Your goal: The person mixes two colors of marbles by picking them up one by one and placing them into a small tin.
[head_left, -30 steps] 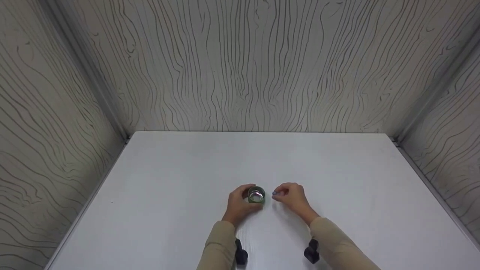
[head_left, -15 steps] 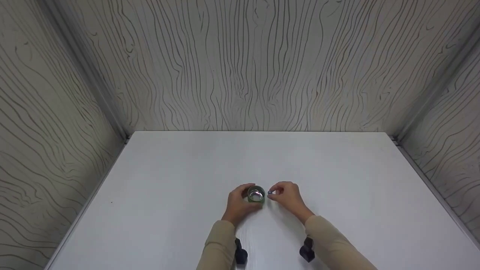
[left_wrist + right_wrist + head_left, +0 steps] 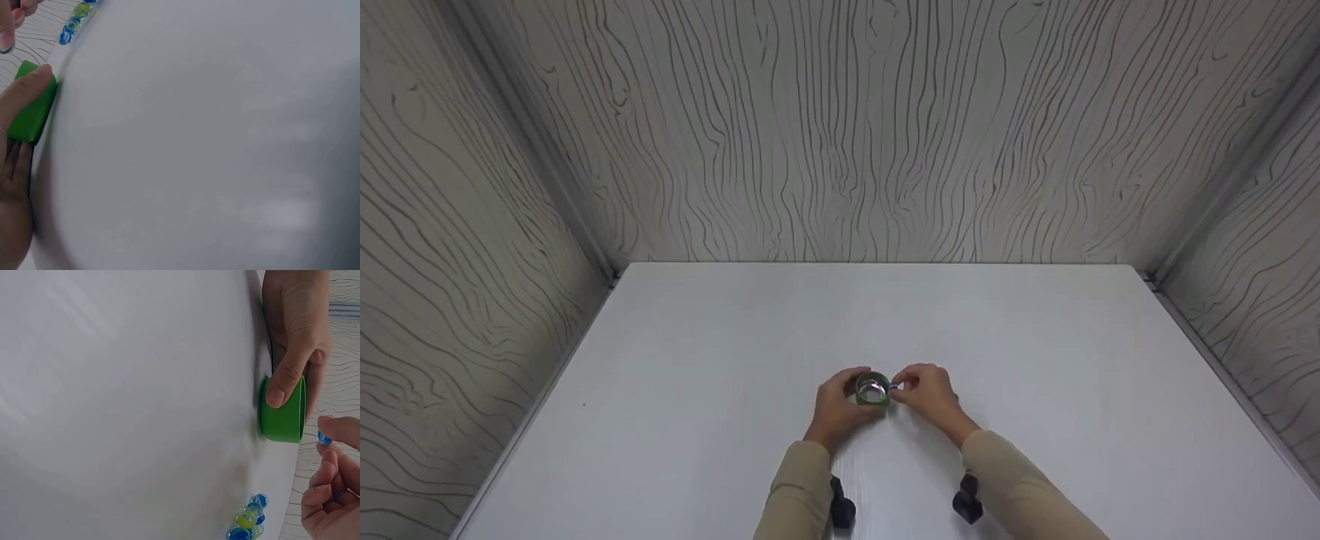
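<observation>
My left hand [image 3: 834, 411] grips a small green cup [image 3: 284, 423] that stands upright on the table, its thumb along the near side and fingers around the far side. Seen from above, the inside of the cup is shiny. Between the thumb and index fingertip of my right hand [image 3: 934, 394] is a blue glass marble [image 3: 323, 437], pinched right at the cup's right rim in the head view. The other fingers of that hand are curled. In the left wrist view the green cup [image 3: 35, 109] shows under the left thumb, with the pinching fingertips above it.
Several blue and yellow glass marbles [image 3: 247, 518] lie grouped on the white table [image 3: 720, 345], on the right hand's side; in the head view that hand hides them. Wood-grain patterned panels [image 3: 840, 135] close off the back and both sides.
My right hand has moved left with the marble, from a short gap beside the cup up to its rim. The left hand and cup have stayed in place.
</observation>
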Demonstrator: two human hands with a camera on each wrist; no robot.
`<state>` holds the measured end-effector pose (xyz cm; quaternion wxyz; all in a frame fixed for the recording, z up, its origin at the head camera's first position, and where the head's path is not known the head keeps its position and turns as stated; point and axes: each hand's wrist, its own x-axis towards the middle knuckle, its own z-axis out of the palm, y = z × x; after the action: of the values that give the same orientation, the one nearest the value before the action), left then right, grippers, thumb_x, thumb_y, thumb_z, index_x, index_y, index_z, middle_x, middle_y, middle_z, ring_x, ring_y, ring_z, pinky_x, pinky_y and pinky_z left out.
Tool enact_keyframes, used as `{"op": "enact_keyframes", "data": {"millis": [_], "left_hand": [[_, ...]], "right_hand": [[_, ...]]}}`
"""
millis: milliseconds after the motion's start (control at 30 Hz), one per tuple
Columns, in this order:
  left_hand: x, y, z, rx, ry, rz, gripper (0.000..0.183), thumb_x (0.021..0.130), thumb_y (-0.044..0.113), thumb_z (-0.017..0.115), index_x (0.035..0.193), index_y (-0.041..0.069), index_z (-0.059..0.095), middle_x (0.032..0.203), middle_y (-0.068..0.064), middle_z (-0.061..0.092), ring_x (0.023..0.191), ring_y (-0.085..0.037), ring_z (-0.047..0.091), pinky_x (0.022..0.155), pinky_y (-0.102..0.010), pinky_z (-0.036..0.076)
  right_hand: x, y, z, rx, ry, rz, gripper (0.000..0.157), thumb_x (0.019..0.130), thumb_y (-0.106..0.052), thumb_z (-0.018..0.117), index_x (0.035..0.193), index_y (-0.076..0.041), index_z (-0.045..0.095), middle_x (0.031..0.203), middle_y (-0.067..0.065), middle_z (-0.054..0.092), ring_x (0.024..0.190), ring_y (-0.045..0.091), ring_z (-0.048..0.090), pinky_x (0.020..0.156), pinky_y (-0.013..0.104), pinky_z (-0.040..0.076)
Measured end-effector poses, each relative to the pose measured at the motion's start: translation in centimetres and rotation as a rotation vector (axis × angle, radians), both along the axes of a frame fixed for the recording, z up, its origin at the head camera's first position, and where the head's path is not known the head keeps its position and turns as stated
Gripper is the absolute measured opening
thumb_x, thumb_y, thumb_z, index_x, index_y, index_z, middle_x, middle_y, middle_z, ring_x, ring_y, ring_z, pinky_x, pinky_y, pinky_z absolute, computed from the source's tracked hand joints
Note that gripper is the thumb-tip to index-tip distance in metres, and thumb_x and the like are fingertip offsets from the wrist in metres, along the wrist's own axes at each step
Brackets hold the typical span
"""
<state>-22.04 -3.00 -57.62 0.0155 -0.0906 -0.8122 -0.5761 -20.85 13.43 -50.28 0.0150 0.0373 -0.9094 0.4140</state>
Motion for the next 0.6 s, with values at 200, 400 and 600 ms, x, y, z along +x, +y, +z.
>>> {"op": "enact_keyframes", "data": {"millis": [200,400,600], "left_hand": [[0.1,-0.1,0.0,0.016,0.001,-0.011,0.060,0.070,0.017,0.085,0.124,0.009,0.060,0.122,-0.007,0.067,0.119,-0.024,0.062,0.107,-0.034,0.051],[0.2,-0.1,0.1,0.004,0.027,-0.014,0.059,0.072,0.019,0.084,0.124,0.007,0.060,0.122,-0.008,0.067,0.119,-0.024,0.063,0.106,-0.030,0.052],[0.2,-0.2,0.2,0.011,0.032,-0.016,0.058,0.072,0.019,0.083,0.123,0.006,0.061,0.121,-0.009,0.067,0.118,-0.024,0.063,0.105,-0.029,0.052]], "right_hand": [[-0.2,-0.4,-0.4,0.001,0.052,0.011,0.008,0.074,-0.003,0.077,0.081,-0.001,0.073,0.063,0.006,0.060,0.060,0.007,0.044,0.052,0.016,0.033],[-0.2,-0.7,-0.6,0.026,0.073,0.011,0.010,0.073,-0.005,0.078,0.081,-0.001,0.073,0.063,0.005,0.060,0.060,0.007,0.044,0.052,0.016,0.032],[-0.3,-1.1,-0.7,0.019,0.078,0.009,0.011,0.072,-0.004,0.077,0.081,0.000,0.073,0.065,0.007,0.062,0.062,0.008,0.046,0.054,0.016,0.034]]}}
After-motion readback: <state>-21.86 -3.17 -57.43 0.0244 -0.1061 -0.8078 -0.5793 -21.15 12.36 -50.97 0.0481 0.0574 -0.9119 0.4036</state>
